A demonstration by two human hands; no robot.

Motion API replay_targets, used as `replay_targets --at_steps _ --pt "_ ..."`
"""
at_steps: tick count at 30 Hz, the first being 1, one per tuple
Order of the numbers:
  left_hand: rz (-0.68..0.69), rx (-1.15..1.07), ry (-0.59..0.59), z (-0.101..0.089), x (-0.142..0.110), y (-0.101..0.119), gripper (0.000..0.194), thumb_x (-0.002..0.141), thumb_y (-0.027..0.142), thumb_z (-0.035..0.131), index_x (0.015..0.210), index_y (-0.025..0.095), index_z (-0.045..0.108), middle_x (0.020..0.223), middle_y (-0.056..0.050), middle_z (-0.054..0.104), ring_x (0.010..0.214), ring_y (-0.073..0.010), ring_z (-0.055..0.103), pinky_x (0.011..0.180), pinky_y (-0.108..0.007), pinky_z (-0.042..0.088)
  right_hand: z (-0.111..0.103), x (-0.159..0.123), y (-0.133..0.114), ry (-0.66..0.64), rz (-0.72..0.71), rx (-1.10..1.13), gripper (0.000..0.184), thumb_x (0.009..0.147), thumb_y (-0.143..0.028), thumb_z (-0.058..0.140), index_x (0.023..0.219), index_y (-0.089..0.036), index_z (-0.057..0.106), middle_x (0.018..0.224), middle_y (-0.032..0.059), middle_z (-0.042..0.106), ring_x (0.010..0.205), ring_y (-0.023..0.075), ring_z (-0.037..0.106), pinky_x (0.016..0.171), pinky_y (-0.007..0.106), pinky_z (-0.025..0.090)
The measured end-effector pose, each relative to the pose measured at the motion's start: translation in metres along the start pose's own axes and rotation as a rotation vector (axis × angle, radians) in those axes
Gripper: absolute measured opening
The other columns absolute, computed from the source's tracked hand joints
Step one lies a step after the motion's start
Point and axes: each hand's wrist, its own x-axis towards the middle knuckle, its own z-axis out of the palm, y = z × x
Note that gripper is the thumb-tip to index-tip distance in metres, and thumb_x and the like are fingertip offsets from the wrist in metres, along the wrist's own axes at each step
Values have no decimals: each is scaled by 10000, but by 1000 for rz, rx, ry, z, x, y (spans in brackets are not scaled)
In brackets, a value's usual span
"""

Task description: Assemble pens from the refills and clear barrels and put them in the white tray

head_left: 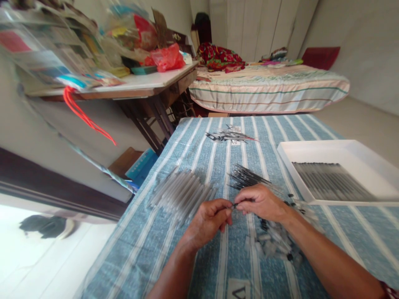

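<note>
My left hand (213, 214) and my right hand (260, 202) meet above the cloth, fingertips almost touching. Both are closed in a pinch on a small dark pen part (234, 205), mostly hidden by the fingers. Left of my left hand lies a pile of grey translucent pen barrels (182, 193). Just beyond my right hand is a bundle of thin black pen refills (246, 176). Under and beside my right forearm, small clear and black pen pieces (274, 243) are scattered, blurred in places.
A white tray (327, 151) at the right holds a row of grey pens (333, 180). Farther back on the striped blue cloth (199, 155) lies a small heap of thin dark pieces (230, 135). A cluttered desk (137, 89) stands at left, a bed (268, 87) behind.
</note>
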Motion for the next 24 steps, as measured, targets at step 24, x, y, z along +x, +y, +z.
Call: replay_targets --at_steps 24 --pt "-26 52 -38 -3 1 -2 212 809 302 504 861 126 609 566 29 571 402 -51 432 408 -180 320 4 -1 2 -38 65 2 103 770 -231 573 760 -156 643 559 -12 625 531 115 603 539 188 451"
